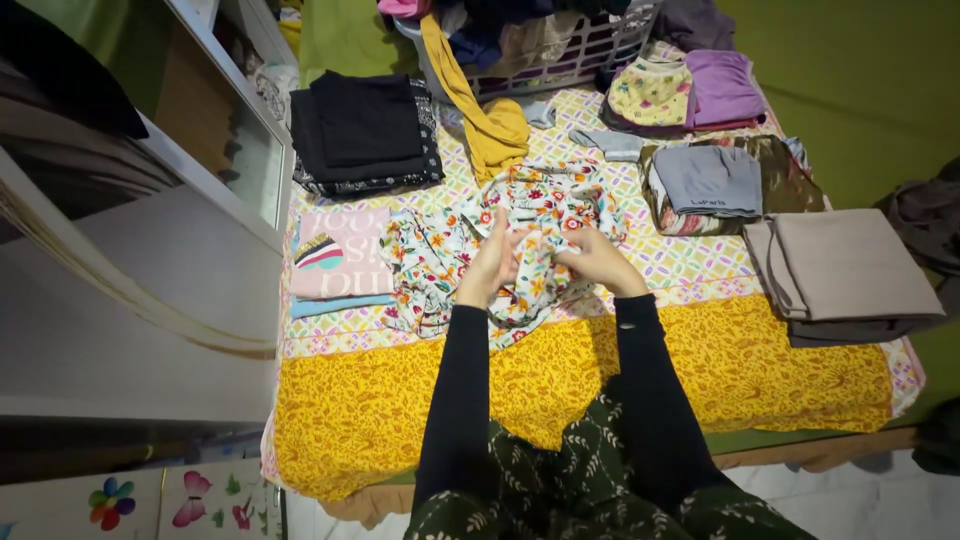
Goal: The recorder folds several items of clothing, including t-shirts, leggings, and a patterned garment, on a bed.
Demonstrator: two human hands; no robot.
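From the head camera, looking down, two hands meet in the middle of a bed with a yellow patterned sheet [620,380]. The left hand [492,262] and the right hand [598,258] both have their fingers curled tight on a white flowery cloth [470,255]. The cloth lies rumpled in the middle of the bed, just in front of the person, and it is not folded yet. A lot of folding looks done already. On the far left sits a black pile [365,135]. On the near left, just beside the flowery cloth, lies a pink folded top [340,255]. On the right is a flat tan pile [850,270], and farther back a grey folded piece [708,180] and a purple one [720,88]. There is more left to do, I think: a white laundry basket [570,55] at the far end seems to be full of clothes, though I cannot see far inside it. A mustard scarf [490,125] hangs out of it onto the bed.
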